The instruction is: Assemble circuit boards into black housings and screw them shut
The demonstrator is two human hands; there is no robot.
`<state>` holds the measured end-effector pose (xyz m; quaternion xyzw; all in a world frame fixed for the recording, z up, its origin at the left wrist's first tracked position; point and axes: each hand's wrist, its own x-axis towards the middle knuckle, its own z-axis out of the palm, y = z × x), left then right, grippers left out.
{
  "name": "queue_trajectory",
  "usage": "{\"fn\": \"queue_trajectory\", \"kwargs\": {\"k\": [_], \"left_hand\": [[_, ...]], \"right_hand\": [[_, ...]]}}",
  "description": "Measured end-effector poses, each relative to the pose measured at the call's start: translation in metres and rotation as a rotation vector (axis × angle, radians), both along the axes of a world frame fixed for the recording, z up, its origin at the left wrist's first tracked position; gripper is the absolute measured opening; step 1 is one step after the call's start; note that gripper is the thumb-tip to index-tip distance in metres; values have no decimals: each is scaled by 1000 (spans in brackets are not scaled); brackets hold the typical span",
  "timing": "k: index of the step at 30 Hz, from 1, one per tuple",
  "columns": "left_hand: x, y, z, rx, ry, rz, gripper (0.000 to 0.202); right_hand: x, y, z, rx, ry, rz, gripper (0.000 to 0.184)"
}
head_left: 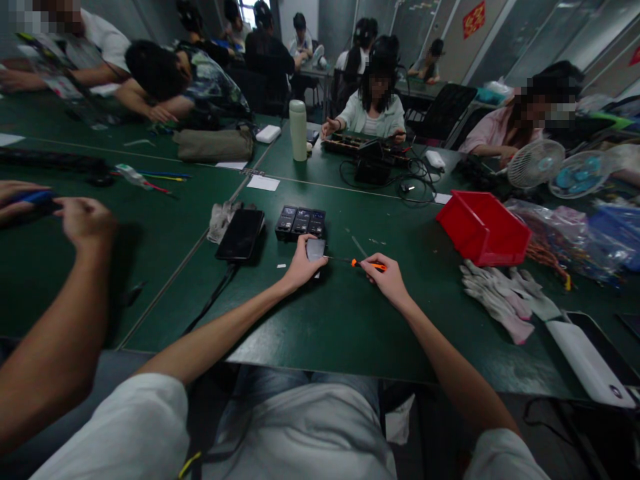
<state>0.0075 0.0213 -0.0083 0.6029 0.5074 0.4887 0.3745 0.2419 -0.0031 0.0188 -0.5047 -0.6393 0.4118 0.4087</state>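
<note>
My left hand (301,267) is closed round a small grey, flat-faced block (315,250), its thumb along the near edge. From the right, my right hand (385,275) grips an orange-handled screwdriver (357,263). The thin shaft points left, and its tip is at or very near the block's right side; exact contact is too small to make out. Just behind my left hand sits a black case (301,223) with three dark compartments or units side by side. A small white piece (281,266) lies on the green table left of my left hand.
A black phone (241,235) with a cable rests on a grey glove at left. To the right are a red bin (483,228), work gloves (500,297) and a white device (590,363). A green bottle (298,131) stands farther back. A co-worker's hands (83,223) are at far left.
</note>
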Motion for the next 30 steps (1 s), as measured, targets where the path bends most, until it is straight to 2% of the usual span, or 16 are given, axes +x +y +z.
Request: {"fn": "queue_trajectory", "kwargs": {"k": [30], "left_hand": [[0, 0, 0, -6, -10, 1, 50]], "right_hand": [[-1, 0, 1, 1, -11, -6, 36]]}}
